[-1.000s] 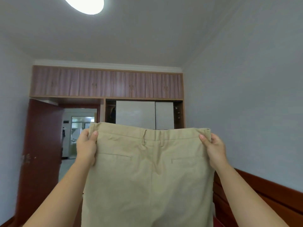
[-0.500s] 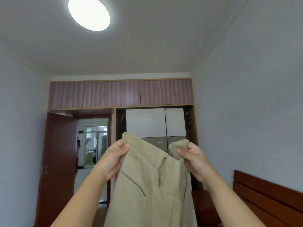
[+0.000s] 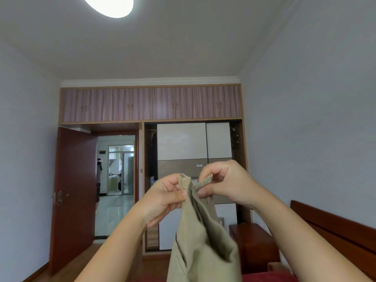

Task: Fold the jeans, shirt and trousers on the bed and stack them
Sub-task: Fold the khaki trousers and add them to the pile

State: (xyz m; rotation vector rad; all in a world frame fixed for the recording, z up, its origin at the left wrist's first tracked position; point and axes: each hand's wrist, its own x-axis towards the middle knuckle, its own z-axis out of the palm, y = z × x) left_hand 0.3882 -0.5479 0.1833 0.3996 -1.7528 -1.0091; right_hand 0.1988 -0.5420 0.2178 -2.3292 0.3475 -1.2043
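I hold beige trousers (image 3: 203,247) up in the air in front of me, and they hang down out of the bottom of the view. My left hand (image 3: 164,198) pinches one end of the waistband. My right hand (image 3: 225,184) pinches the other end. The two waistband ends sit almost together, so the trousers are doubled lengthwise. The jeans, the shirt and most of the bed are out of view; only a strip of red bedding (image 3: 268,277) shows at the bottom.
A dark wooden headboard (image 3: 335,226) runs along the right wall, with a wooden nightstand (image 3: 254,245) beyond it. A wardrobe (image 3: 183,151) fills the far wall. A red door (image 3: 73,196) stands open at the left onto a hallway.
My hands have come together, bringing the two waistband ends side by side; the trousers went from spread flat to doubled lengthwise. The view has tilted a little.
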